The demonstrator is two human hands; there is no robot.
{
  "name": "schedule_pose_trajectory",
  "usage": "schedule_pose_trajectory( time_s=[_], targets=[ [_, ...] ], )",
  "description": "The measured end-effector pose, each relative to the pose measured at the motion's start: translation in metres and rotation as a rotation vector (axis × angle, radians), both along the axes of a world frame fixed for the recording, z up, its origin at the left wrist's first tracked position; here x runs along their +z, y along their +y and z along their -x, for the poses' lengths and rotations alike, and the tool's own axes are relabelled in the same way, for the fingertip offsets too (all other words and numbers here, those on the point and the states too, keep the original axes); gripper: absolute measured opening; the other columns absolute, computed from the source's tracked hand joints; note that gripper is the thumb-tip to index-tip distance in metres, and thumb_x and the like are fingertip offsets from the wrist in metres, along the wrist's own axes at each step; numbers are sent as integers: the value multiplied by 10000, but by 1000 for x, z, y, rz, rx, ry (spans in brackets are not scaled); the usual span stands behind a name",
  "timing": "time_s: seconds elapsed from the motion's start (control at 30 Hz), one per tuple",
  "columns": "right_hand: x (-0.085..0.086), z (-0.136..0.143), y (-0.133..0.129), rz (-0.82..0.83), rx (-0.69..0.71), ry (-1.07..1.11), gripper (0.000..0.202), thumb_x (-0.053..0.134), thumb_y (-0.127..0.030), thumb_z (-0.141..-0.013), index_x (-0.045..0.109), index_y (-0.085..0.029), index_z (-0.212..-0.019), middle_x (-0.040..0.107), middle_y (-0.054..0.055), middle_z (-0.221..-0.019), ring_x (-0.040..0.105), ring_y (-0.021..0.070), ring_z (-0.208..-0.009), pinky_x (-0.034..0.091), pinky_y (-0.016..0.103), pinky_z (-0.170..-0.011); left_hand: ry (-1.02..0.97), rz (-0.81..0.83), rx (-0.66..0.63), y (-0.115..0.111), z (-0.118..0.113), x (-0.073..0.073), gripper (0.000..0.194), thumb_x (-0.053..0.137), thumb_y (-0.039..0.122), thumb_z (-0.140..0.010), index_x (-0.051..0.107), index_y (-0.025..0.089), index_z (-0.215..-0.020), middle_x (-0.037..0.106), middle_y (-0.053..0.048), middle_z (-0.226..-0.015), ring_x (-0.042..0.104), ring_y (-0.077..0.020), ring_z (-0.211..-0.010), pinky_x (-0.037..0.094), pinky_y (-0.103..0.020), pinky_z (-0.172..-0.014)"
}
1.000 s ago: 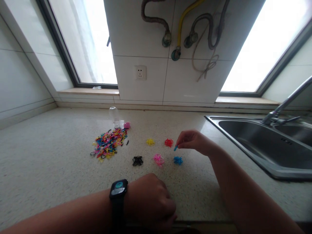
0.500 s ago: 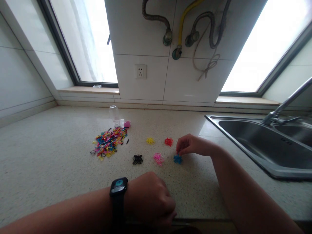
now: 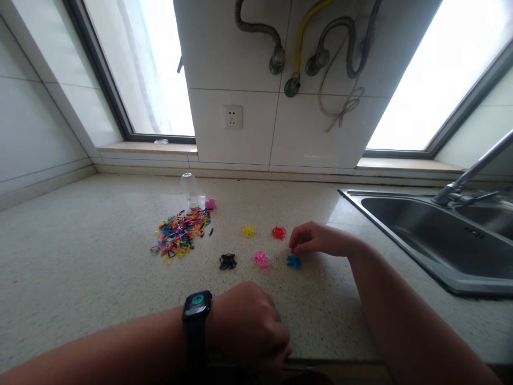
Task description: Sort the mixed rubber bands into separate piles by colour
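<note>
My right hand [image 3: 310, 238] reaches in from the right, thumb and fingertips pinched together at the top edge of a small blue pile of rubber bands [image 3: 294, 261]. Whatever sits between the fingertips is too small to make out. Near the counter's front edge, my left hand [image 3: 252, 326] is curled into a fist, knuckles up, and any content is hidden. Beyond it lie a pink pile of rubber bands [image 3: 262, 260] and a black pile [image 3: 228, 261]. Farther back are a red pile [image 3: 279, 232] and a yellow pile [image 3: 248, 231].
A large heap of mixed-colour rubber bands [image 3: 180, 232] spreads at the left. Behind it stand a clear plastic bottle [image 3: 189, 190] and a pink cap-like piece [image 3: 210, 203]. A steel sink [image 3: 409, 235] with a faucet [image 3: 460, 187] is at the right on the speckled counter [image 3: 100, 267].
The whole view shifts very slightly. Both hands keep their pose, my right fingertips still at the blue pile.
</note>
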State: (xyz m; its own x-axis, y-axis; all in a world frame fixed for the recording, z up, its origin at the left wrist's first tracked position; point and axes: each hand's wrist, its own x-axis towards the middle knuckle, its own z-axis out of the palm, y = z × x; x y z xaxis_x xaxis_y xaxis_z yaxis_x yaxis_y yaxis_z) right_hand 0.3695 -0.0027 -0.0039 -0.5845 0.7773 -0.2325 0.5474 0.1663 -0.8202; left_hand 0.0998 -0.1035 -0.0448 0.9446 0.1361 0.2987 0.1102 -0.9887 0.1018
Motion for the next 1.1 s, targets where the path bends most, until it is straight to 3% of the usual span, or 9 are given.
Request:
schedule_pose_trajectory(
  time_s=[0.17,0.37,0.7,0.83,1.0,1.03,1.1],
  targets=[
    [-8,2,4,-73,-77,-31,283,680,-453,-815,707,-176,-869,682,15,-752,587,136,-669,437,269,-647,-4,-7,5,0,0,-1,277,538,323,-858,504,199,-612,597,27,-536,539,-129,-507,307,-314,-465],
    [-24,10,15,-290,-215,-114,438,547,-556,-874,684,-152,-775,424,-54,-554,337,97,-523,256,254,-513,-12,-28,6,1,-1,-1,299,547,342,-854,487,202,-597,571,32,-518,527,-132,-505,302,-317,-456],
    [-32,9,26,-270,-334,-155,573,462,-694,-860,645,-164,-744,290,-73,-510,269,99,-483,202,267,-482,-16,-21,-14,2,-1,2,322,539,356,-867,482,197,-593,599,28,-547,546,-130,-528,294,-307,-455],
    [-31,7,27,-245,-356,-146,559,464,-690,-859,637,-170,-750,254,-77,-513,260,101,-478,198,267,-473,6,-44,37,15,8,22,350,519,370,-892,491,191,-593,578,18,-528,523,-125,-517,264,-306,-468],
    [-31,4,28,-206,-352,-93,550,467,-692,-858,628,-173,-771,273,-74,-527,262,99,-475,203,262,-465,27,-31,279,52,37,66,373,425,350,-973,551,178,-667,550,14,-563,483,-97,-526,290,-280,-527],
    [-30,4,28,-189,-353,-89,547,467,-690,-858,628,-174,-775,275,-75,-521,259,98,-470,197,261,-462,47,-35,343,61,45,72,391,418,370,-981,563,175,-674,549,11,-572,480,-96,-535,294,-279,-541],
    [-30,3,28,-153,-359,-81,543,466,-689,-860,628,-177,-784,271,-77,-508,250,96,-457,179,261,-454,65,-79,607,80,63,80,440,415,454,-980,590,176,-687,553,1,-582,458,-101,-537,275,-283,-547]
  ],
)
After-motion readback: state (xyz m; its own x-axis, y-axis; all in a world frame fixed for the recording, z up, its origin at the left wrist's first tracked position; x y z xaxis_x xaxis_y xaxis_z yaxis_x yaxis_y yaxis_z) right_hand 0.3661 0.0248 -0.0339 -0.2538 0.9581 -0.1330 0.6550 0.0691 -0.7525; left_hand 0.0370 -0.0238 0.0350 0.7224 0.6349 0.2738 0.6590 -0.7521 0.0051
